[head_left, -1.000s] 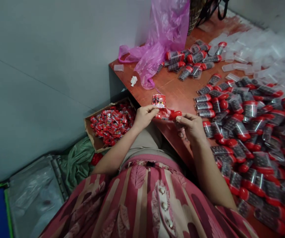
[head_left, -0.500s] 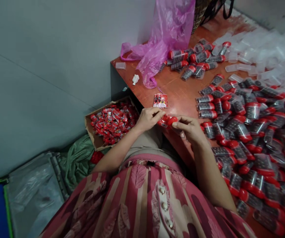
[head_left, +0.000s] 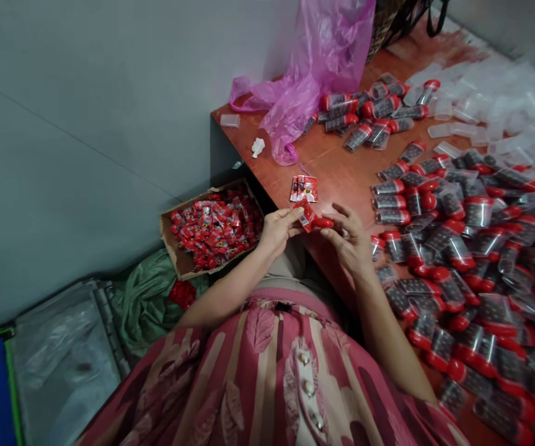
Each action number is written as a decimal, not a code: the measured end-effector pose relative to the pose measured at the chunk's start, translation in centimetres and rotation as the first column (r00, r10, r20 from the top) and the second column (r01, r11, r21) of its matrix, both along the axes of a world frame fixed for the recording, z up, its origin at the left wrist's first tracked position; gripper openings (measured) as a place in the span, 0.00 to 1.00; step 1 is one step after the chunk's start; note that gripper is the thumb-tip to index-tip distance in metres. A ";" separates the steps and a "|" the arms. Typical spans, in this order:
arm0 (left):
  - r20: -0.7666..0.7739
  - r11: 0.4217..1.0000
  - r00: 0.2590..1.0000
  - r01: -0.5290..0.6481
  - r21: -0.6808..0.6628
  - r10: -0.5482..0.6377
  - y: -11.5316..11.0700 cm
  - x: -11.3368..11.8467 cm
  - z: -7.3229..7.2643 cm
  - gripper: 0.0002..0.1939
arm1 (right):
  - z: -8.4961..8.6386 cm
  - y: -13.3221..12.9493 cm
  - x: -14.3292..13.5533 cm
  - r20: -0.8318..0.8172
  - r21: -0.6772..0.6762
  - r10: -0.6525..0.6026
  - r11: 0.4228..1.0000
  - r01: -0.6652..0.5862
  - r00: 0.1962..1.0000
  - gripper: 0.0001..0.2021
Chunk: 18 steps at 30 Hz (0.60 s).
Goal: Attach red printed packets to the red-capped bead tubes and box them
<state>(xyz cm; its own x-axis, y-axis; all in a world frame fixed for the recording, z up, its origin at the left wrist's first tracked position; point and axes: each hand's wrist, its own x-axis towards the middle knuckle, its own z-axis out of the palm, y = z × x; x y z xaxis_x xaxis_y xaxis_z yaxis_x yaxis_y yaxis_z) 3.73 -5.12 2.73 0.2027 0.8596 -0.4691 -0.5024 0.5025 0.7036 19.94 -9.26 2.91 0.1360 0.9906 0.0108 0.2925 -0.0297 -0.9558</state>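
Pinched between the thumb and fingers of my left hand [head_left: 280,230] is a red printed packet [head_left: 304,215], held over the table's near edge. A red cap-like piece [head_left: 323,223] lies against the packet's right side. My right hand [head_left: 348,238] is just right of the red piece, its fingers apart and nothing visible gripped in them. Just beyond the hands, a few flat red labels [head_left: 305,188] lie overlapped on the orange-brown table [head_left: 336,179]. To the left, below table height, a cardboard box [head_left: 184,266] holds many small red wrapped pieces [head_left: 218,229].
Clear tubes with red caps and dark contents [head_left: 453,248] cover the table's right side, with a smaller group behind. Clear empty tubes [head_left: 495,99] are heaped at the back right. A pink plastic bag [head_left: 318,68] stands near the wall. A grey tray [head_left: 62,365] is at lower left.
The packet in my left hand has turned more upright and shows its printed face. My right hand's fingers have spread and come off the red piece. The view has shifted slightly.
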 end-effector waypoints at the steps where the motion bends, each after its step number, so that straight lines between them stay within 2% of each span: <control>1: 0.004 1.000 1.000 -0.009 -0.030 0.009 0.2 -0.2 0.0 0.17 | -0.1 0.0 0.8 0.153 0.053 0.051 0.997 -0.060 0.987 0.11; 3: 0.010 0.996 1.000 -0.027 -0.083 0.028 0.6 -0.5 -0.2 0.17 | -0.3 -0.1 2.1 0.363 0.093 0.095 0.986 -0.138 0.927 0.11; 4: 0.010 0.993 0.999 -0.042 -0.107 0.043 0.7 -0.6 -0.2 0.17 | -0.2 -0.2 2.4 0.418 0.095 0.084 0.986 -0.135 0.905 0.13; 6: 0.010 0.987 0.997 -0.079 -0.138 0.081 0.7 -0.7 -0.4 0.18 | 0.2 -0.7 2.5 0.494 0.109 -0.024 0.993 -0.035 0.869 0.16; 8: 0.019 0.983 0.993 -0.109 -0.145 0.113 0.6 -0.7 -0.5 0.18 | 1.0 -1.3 1.6 0.599 0.079 -0.137 0.991 0.111 0.789 0.17; 10: 0.044 0.981 0.989 -0.130 -0.147 0.138 0.5 -0.7 -0.4 0.19 | 1.7 -1.8 0.4 0.723 -0.029 -0.124 0.977 0.210 0.679 0.24; 12: 0.068 0.977 0.986 -0.142 -0.161 0.155 0.4 -0.7 -0.2 0.18 | 2.0 -2.0 -0.6 0.787 -0.145 -0.038 0.959 0.245 0.616 0.29; 14: 0.077 0.972 0.983 -0.150 -0.181 0.166 0.4 -0.7 0.0 0.17 | 1.8 -1.9 -0.8 0.779 -0.194 -0.005 0.949 0.248 0.627 0.28; 15: 0.076 0.968 0.982 -0.157 -0.194 0.175 0.4 -0.7 0.1 0.16 | 1.6 -1.9 -0.8 0.750 -0.202 -0.011 0.949 0.244 0.661 0.27; 16: 0.075 0.964 0.979 -0.168 -0.208 0.187 0.3 -0.7 0.2 0.15 | 1.4 -1.8 -0.6 0.694 -0.201 -0.032 0.951 0.236 0.719 0.26; 18: 0.078 0.954 0.974 -0.191 -0.231 0.213 0.3 -0.5 0.2 0.14 | 1.0 -2.0 -0.5 0.424 -0.203 -0.078 0.963 0.179 0.902 0.23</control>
<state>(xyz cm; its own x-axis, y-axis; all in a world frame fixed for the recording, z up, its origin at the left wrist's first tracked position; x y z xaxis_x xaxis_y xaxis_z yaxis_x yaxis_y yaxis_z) 3.18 -4.82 2.96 0.0915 0.7648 -0.6378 -0.6721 0.5200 0.5271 19.49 -11.26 3.95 0.2960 0.9457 -0.1341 0.6333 -0.2995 -0.7136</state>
